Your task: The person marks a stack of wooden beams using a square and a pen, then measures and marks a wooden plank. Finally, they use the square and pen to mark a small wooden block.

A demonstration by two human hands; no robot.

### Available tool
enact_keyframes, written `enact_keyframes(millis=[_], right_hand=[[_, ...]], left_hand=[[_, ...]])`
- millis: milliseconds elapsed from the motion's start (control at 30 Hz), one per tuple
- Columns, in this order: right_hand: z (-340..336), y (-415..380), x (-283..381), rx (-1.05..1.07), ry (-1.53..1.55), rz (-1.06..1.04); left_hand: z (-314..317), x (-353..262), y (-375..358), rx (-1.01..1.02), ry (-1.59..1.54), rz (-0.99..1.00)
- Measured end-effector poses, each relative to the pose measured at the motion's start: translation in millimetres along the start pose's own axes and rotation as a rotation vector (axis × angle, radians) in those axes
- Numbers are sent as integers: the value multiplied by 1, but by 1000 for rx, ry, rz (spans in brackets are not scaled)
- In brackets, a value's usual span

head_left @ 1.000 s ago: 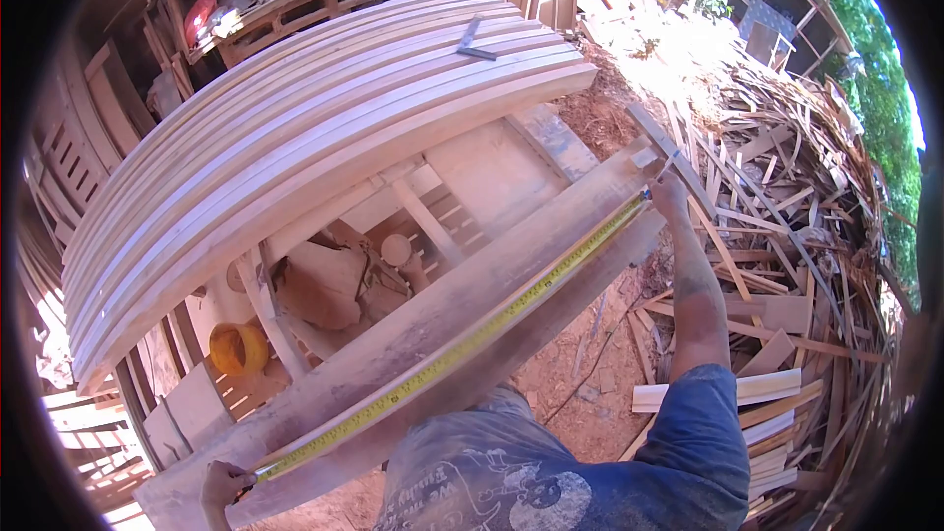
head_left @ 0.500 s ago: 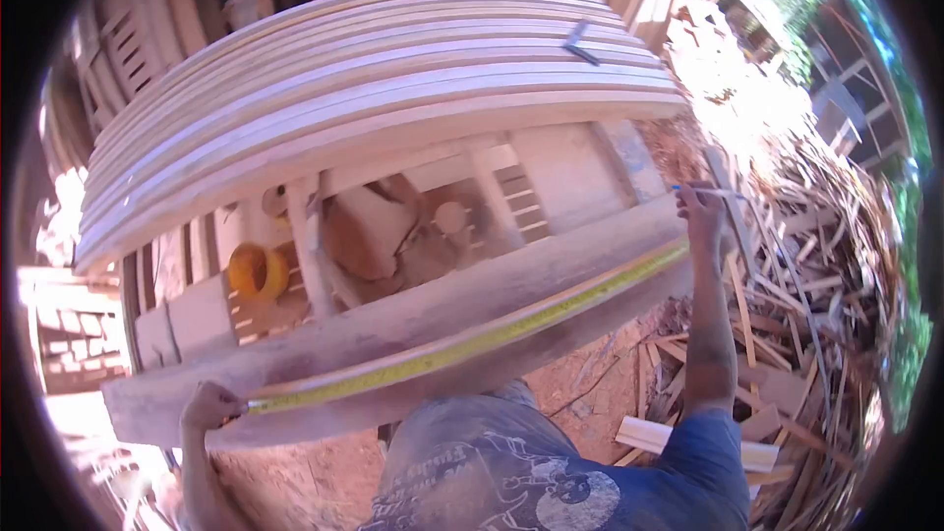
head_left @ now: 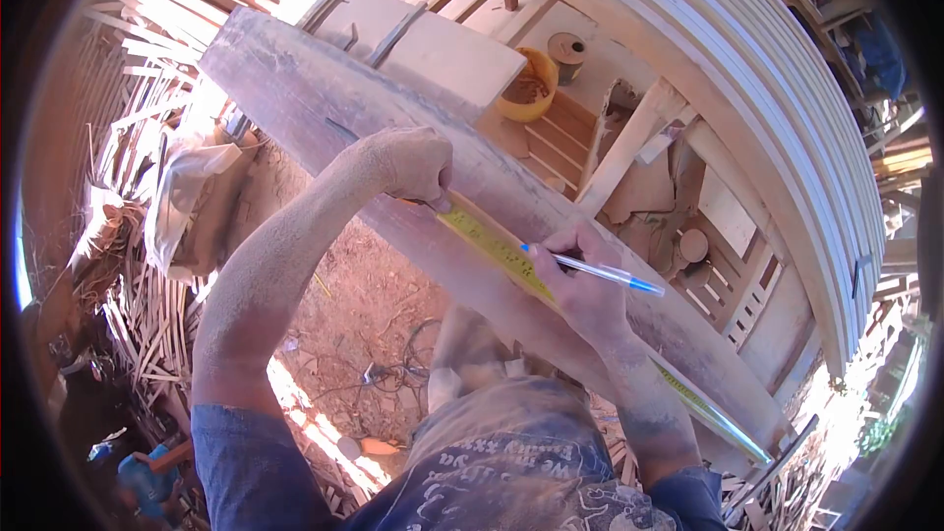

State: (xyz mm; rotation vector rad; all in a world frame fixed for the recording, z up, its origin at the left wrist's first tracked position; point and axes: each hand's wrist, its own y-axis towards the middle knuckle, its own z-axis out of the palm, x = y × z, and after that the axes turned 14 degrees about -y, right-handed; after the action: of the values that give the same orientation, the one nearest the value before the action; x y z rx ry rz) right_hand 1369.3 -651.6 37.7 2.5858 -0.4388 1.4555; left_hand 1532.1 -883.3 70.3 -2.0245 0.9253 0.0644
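Observation:
A yellow tape measure (head_left: 487, 241) lies stretched along a narrow wooden strip on the wide dusty plank (head_left: 295, 79). My left hand (head_left: 413, 165) is closed on the tape's near end, knuckles up. Further along the tape, my right hand (head_left: 588, 285) has a blue-and-white pen (head_left: 615, 273) between its fingers, its blue tip toward the upper left. That hand rests at the tape's edge. Beyond my right forearm the tape runs on to the plank's lower right end.
Long stacked boards (head_left: 728, 69) curve across the upper right, with a dark square tool (head_left: 862, 277) on them. Below the bench frame sit a yellow bucket (head_left: 528, 87) and a can (head_left: 566, 49). Wood scraps (head_left: 162, 305) pile at the left; a cable lies on the dirt floor.
The view has swung toward the plank's left end. My right hand, with the pen, has come from the plank's far right end to near my left hand, which stays at the tape's end.

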Motion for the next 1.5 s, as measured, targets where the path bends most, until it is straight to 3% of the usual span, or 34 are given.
enact_keyframes(millis=[133,200,333,1300,1433,1500], right_hand=[[31,15,2,46,-83,-58],[44,17,5,-53,-228,-106],[51,21,-12,-57,-64,-117],[46,21,-4,-29,-177,-145],[41,19,7,-147,-234,-105],[31,7,12,-269,-1,-80]], left_hand=[[-1,-1,-2,-3,-21,-9],[0,3,0,-32,-5,19],[3,6,1,-36,-29,-6],[1,3,1,-43,-53,-29],[0,2,3,-35,-44,-36],[4,5,-1,-91,-45,5]])
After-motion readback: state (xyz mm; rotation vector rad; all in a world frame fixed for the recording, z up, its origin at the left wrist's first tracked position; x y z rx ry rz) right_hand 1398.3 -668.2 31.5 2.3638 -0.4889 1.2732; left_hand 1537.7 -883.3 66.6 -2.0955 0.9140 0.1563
